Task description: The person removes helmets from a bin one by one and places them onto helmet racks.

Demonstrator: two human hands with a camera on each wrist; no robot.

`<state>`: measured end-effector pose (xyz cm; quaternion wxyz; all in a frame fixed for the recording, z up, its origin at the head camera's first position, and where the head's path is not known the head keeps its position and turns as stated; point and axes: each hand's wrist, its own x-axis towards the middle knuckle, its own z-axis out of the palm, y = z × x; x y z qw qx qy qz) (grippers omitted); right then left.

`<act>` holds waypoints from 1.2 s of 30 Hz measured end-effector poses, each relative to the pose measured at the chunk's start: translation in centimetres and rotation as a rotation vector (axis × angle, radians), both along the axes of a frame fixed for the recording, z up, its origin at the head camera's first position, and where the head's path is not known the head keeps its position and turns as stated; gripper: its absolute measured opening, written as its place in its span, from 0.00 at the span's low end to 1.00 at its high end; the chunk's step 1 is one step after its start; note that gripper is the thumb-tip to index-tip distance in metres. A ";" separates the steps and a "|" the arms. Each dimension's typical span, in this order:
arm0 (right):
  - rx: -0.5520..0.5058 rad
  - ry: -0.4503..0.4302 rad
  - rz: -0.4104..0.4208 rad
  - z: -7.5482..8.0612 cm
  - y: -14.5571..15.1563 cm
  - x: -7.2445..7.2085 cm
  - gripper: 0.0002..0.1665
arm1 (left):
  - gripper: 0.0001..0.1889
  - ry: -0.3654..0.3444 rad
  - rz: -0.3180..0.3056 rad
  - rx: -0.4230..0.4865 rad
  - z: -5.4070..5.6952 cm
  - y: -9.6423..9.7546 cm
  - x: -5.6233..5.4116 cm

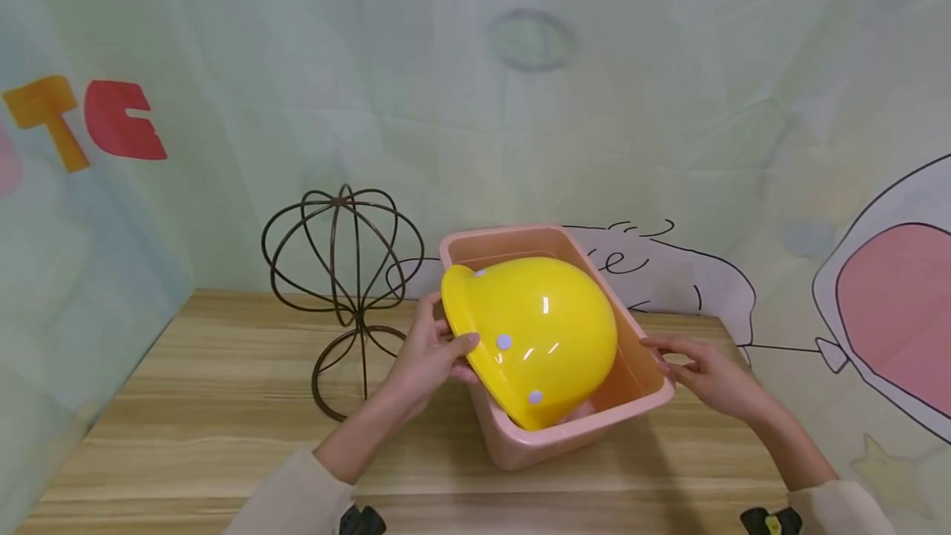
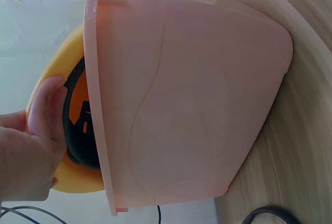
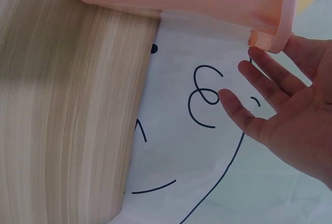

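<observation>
We count one left hand (image 1: 431,357) and one right hand (image 1: 709,374), two sleeves (image 1: 297,495), one helmet (image 1: 553,329) with three pale dots (image 1: 503,342) showing, and one bin (image 1: 513,444). We also see one wire stand (image 1: 360,315) on the left, one table (image 1: 223,370), two whole letters (image 1: 61,124) at far left and one drawn balloon (image 1: 902,312) on the right.

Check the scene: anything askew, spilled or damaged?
Only the yellow helmet looks askew: it's tilted in the pink bin, brim jutting above the rim, and the left hand is holding that brim. No spill or damage visible.
</observation>
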<state>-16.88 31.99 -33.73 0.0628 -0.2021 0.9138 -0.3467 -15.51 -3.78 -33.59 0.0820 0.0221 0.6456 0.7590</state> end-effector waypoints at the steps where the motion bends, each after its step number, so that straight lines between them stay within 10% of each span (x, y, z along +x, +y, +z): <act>1: -0.002 0.002 -0.001 0.0 0.0 0.0 0.24 | 0.34 0.005 0.002 0.000 0.0 0.0 0.0; 36: -0.007 -0.006 0.002 -0.1 0.1 0.0 0.23 | 0.31 0.137 0.018 0.030 2.3 -1.3 0.8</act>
